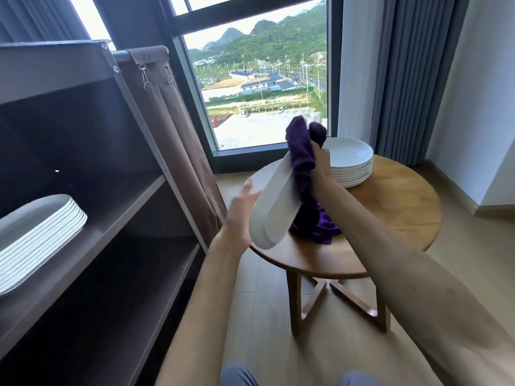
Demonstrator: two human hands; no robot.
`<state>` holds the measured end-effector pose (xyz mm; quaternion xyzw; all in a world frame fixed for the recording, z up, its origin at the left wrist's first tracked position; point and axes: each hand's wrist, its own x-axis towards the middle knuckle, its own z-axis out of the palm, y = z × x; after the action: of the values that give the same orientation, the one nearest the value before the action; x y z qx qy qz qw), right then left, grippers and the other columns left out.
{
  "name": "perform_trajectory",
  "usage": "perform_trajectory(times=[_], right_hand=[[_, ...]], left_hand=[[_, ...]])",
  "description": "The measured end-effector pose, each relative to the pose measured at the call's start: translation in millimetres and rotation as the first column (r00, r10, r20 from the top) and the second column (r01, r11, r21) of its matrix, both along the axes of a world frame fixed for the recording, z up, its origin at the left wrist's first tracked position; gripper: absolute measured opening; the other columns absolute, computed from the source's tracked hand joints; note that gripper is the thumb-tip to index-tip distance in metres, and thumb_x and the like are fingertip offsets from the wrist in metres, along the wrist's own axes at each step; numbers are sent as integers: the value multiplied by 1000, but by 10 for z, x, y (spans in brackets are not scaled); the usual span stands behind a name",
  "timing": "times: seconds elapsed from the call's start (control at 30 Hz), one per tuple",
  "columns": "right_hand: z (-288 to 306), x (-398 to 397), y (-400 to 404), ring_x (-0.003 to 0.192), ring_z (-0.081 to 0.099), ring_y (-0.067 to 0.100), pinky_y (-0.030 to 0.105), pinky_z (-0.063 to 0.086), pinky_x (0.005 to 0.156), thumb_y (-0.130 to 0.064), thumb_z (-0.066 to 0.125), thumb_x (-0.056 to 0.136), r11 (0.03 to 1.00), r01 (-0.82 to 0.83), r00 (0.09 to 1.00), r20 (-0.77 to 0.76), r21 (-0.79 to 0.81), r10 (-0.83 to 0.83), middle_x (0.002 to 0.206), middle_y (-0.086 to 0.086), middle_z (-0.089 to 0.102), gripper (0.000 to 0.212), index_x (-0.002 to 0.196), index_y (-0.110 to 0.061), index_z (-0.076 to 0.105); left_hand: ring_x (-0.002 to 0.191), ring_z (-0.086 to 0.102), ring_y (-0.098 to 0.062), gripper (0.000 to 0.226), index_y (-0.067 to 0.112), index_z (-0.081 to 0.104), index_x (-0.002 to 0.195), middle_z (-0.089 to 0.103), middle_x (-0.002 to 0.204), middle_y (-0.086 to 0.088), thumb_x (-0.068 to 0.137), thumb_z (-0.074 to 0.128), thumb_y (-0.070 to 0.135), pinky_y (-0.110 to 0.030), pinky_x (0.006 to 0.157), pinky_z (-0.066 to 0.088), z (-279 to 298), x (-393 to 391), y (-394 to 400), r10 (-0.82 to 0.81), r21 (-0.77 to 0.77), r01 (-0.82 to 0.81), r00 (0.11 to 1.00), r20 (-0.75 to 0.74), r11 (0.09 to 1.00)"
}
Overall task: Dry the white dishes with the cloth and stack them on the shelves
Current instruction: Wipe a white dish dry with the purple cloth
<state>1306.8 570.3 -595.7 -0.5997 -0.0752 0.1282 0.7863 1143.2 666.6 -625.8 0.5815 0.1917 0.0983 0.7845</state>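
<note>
A white plate (pixel 271 203) is held on edge above the round wooden table (pixel 398 207). My right hand (pixel 320 169) grips its upper rim through the purple cloth (pixel 302 151), which drapes down behind the plate onto the table. My left hand (pixel 241 211) is blurred, its fingers spread against the plate's left side. A stack of white plates (pixel 349 160) stands at the back of the table. Another stack of white plates (pixel 36 235) lies on the middle shelf (pixel 122 210) at the left.
The dark brown shelf unit (pixel 83 135) has a brown curtain (pixel 172 129) pulled to its right side. A lower shelf (pixel 111 296) sits below. A big window (pixel 256 79) and grey drapes (pixel 409 79) are behind the table. My knees (pixel 239 376) show at the bottom edge.
</note>
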Motion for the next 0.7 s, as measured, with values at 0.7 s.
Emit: perform_trajectory(times=[0.7], right_hand=[[-264, -795, 102, 85, 62, 33, 56, 49, 88, -50, 54, 86, 975, 167, 879, 470, -150, -78, 86, 10, 65, 33, 86, -17, 57]], left_hand=[[77, 66, -19, 22, 18, 68, 87, 71, 77, 1, 105, 54, 16, -30, 68, 58, -65, 308, -441, 378, -104, -365, 860, 343, 925]])
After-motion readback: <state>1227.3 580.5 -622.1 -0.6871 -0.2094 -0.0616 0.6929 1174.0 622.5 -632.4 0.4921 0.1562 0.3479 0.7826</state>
